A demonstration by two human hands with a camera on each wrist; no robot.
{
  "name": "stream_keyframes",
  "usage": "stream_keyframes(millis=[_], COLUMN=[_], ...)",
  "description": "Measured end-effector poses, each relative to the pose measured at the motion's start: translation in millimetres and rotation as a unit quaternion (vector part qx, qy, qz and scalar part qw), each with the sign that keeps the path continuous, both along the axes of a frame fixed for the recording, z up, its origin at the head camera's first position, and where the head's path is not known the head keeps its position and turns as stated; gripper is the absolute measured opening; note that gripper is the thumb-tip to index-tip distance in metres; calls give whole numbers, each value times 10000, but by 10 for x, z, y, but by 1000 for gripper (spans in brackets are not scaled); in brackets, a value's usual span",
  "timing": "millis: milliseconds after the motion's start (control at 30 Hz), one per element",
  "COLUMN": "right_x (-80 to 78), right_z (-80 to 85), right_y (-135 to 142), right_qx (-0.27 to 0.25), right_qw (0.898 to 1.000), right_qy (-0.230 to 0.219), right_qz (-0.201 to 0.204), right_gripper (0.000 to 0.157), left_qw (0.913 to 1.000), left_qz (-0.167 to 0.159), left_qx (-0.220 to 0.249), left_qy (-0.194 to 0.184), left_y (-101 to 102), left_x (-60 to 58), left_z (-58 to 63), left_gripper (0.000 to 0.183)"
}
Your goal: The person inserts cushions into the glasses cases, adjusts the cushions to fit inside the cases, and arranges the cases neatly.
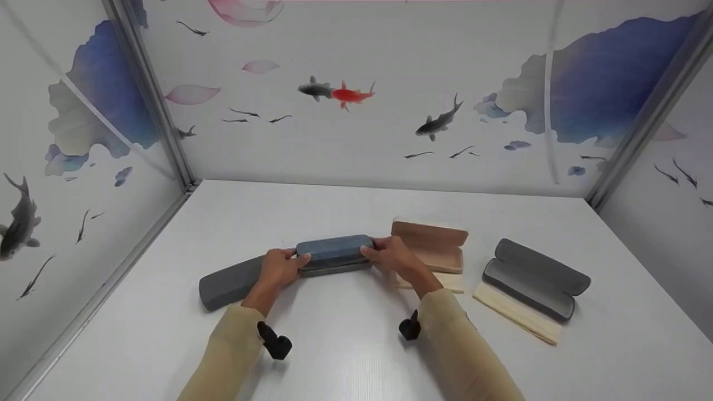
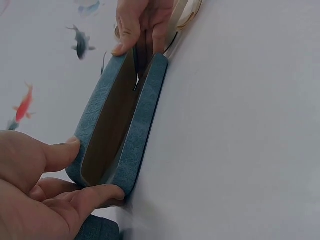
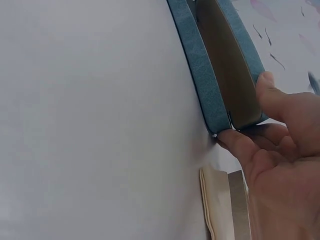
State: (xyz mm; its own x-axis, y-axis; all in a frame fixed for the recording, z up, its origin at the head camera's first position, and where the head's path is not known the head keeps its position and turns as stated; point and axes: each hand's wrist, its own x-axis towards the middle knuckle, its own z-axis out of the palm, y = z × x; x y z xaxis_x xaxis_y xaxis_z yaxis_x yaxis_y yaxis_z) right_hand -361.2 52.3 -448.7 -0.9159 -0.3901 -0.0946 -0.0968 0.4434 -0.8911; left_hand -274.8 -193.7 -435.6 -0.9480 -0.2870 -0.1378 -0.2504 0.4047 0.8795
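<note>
A blue glasses case (image 1: pixel 335 249) lies across the middle in the head view, its lid partly raised. My left hand (image 1: pixel 280 266) grips its left end, thumb on the lid and fingers at the lower half. At the opposite end my right hand (image 1: pixel 396 256) pinches it the same way. Through the gap, the left wrist view shows the dark inner lining (image 2: pixel 112 117) of the case. A closed dark grey glasses case (image 1: pixel 231 283) sits just left of my left hand, partly hidden by it. Behind my right hand stands an open brown glasses case (image 1: pixel 440 253).
To the right, a grey glasses case (image 1: pixel 535 284) lies open with a folded cream cloth (image 1: pixel 515 314) along its front. Another cream cloth (image 1: pixel 450 282) lies before the brown case. Printed panels (image 1: pixel 356 145) wall the white table (image 1: pixel 345 345) at the back and sides.
</note>
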Motion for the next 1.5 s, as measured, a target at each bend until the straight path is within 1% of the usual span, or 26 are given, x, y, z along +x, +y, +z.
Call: stream_keyframes(millis=[133,200,300,333,367,433,533,633,733,800,833,933,1000,1033,1067,1300,1400,1500], right_x=[16,26,39,43,48,53,62,72,90,111,122,158,183,196,212,357,408,445], right_z=[-35,-47,-50,-50,-50,-67,-73,-38,21,65,90,183,255,288,323,592,716,820], right_y=[31,49,62,65,67,68,70,69,77,90,99,134,162,182,204,395,487,586], right_qx=[156,210,268,296,308,332,340,455,652,727,749,693,621,588,552,180,137,216], right_qw=[9999,9998,9995,9993,9992,9989,9989,9982,9966,9953,9946,9939,9943,9946,9952,9976,9963,9931], right_qy=[37,47,158,208,249,337,334,381,506,644,716,852,861,850,812,604,762,1068], right_qz=[-60,-60,-21,-7,9,25,10,-15,14,25,31,32,11,0,-49,-286,-361,-433], right_gripper=[48,52,55,56,56,57,56,54,48,44,42,41,43,42,41,35,32,30], left_qw=[9997,9990,9974,9967,9961,9957,9948,9920,9885,9875,9878,9883,9887,9887,9886,9914,9906,9879], left_qz=[13,15,-29,-66,-108,-174,-227,-305,-360,-392,-392,-389,-394,-377,-362,-220,-158,-145], left_qx=[-249,-411,-637,-713,-767,-800,-845,-964,-1096,-1155,-1151,-1112,-1053,-1035,-997,-505,-409,-353], left_qy=[85,168,326,378,423,442,521,754,977,999,970,965,992,1019,1066,1183,1292,1506], left_y=[34,57,92,104,113,125,145,187,245,271,279,278,271,270,272,381,438,490], left_x=[16,20,6,5,6,12,42,59,72,86,92,119,136,142,154,241,274,302], left_z=[-37,-46,-45,-39,-34,-30,-38,-60,-73,-68,-58,12,81,118,160,442,553,656], left_gripper=[45,41,21,21,27,36,36,34,25,12,11,31,47,48,53,49,45,41])
